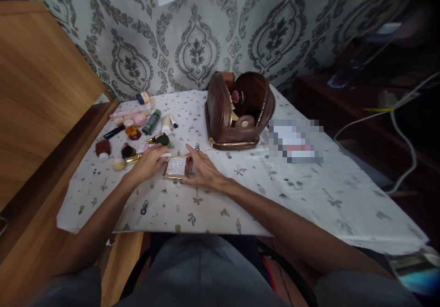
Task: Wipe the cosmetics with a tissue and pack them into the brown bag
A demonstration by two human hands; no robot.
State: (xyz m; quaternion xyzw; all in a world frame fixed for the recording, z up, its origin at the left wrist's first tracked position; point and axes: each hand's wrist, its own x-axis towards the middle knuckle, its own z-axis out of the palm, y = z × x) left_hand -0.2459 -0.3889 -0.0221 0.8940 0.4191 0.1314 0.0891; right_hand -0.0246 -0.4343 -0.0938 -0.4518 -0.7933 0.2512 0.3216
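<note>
A square compact case with a glittery silver lid and gold-coloured sides is between my hands, low over the front of the table. My right hand grips its right side, thumb at the back and fingers at the front. At its left edge, my left hand has its fingers curled in and closed against the case. A small white sliver shows by those fingertips; what it is I cannot tell. Just left of that hand lie a gold tube and a cream-coloured jar.
A brown cosmetic bag stands unzipped behind my right hand, items inside. Several cosmetics, including a green bottle and a red-brown bottle, lie at left. A blurred-out flat item lies right. A wooden panel borders the left.
</note>
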